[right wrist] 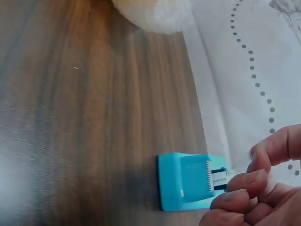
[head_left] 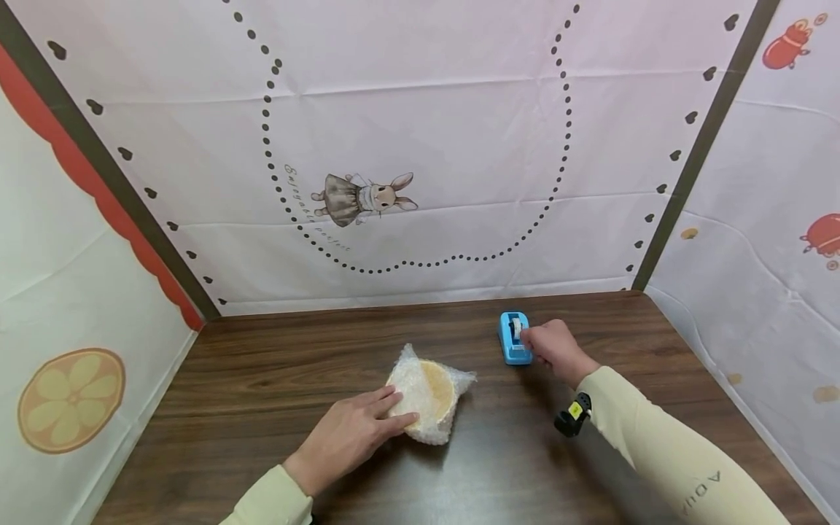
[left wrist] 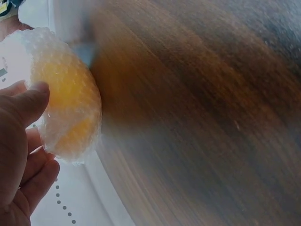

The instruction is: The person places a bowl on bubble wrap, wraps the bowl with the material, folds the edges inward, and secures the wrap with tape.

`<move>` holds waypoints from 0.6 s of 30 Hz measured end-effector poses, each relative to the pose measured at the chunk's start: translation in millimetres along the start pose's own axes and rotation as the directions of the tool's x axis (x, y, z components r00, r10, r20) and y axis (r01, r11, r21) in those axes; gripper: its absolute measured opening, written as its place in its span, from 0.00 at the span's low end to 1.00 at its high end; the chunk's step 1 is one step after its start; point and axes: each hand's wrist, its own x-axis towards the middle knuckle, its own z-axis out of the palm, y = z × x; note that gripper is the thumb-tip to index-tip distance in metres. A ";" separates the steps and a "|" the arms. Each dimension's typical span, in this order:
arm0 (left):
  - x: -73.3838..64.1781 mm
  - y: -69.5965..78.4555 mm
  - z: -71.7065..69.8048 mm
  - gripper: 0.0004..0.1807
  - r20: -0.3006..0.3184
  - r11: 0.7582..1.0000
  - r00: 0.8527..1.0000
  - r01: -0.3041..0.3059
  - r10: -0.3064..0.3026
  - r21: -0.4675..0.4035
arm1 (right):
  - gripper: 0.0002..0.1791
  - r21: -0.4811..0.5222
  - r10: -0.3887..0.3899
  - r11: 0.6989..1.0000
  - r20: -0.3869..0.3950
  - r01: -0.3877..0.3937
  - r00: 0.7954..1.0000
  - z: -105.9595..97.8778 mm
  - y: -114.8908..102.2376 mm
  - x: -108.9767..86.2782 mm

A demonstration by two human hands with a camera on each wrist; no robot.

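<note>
A round yellow, bowl-like thing wrapped in clear bubble wrap [head_left: 441, 390] lies on the table in the head view. My left hand [head_left: 351, 436] holds it at its left side, the thumb [left wrist: 36, 96] against the near face and fingers on the far side. Further right stands a light-blue tape dispenser [head_left: 511, 348] with a small roll of tape [right wrist: 220, 179] in it. At the dispenser's right side, my right hand [head_left: 556, 348] has its fingers curled and its fingertips pinching at the tape. Part of the roll is hidden behind those fingers [right wrist: 249, 183].
The brown wood-grain table [head_left: 295, 350] ends at a white printed cloth [head_left: 459, 146] with a rabbit on it. More patterned cloth [head_left: 755, 255] closes off the sides. A black wrist camera [head_left: 572, 415] is strapped to the right wrist.
</note>
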 end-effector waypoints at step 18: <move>2.6 2.6 1.6 0.16 0.004 0.999 1.000 0.019 -0.020 0.036 | 0.22 0.035 0.044 0.998 0.002 -0.044 0.999 19.7 32.3 -0.9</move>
